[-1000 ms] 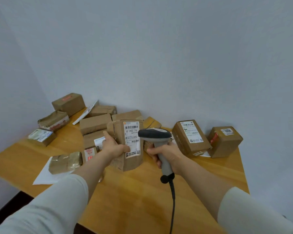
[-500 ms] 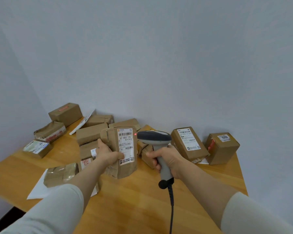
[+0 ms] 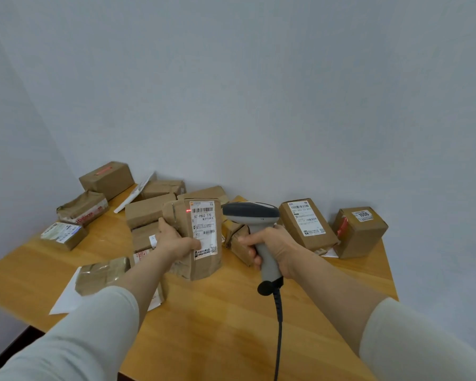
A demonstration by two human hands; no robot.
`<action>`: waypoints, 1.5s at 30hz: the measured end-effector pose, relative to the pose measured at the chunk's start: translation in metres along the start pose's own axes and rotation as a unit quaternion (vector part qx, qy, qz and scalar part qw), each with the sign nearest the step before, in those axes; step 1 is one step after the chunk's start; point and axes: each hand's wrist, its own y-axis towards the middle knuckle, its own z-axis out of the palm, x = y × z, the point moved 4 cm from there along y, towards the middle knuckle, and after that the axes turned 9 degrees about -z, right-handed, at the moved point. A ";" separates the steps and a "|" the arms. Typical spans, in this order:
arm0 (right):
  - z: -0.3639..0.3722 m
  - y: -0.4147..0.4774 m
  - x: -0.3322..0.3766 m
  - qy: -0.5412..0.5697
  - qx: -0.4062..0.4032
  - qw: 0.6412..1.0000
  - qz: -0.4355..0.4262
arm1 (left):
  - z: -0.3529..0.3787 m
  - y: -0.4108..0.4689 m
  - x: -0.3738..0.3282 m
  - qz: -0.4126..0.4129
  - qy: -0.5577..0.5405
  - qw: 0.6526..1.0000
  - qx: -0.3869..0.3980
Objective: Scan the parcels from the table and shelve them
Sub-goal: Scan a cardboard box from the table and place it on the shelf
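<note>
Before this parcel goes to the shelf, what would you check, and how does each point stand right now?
1. Grip: the left hand holds the parcel, ok.
2. Facing: the label is turned to the scanner, ok.
3. Tool: the right hand grips the scanner's handle, ok.
4. Aim: the red dot sits just left of the barcode, not ok.
5. Scan registered: cannot tell.
6. Room on the shelf: cannot tell, none in view.
</note>
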 end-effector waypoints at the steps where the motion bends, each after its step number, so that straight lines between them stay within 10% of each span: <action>1: 0.000 -0.001 0.000 -0.001 -0.001 1.000 0.001 | -0.001 -0.001 0.001 -0.002 0.000 1.000 0.001; 45: 0.016 0.006 -0.023 0.063 0.030 0.998 -0.006 | -0.032 -0.075 0.028 -0.047 -0.107 0.992 0.038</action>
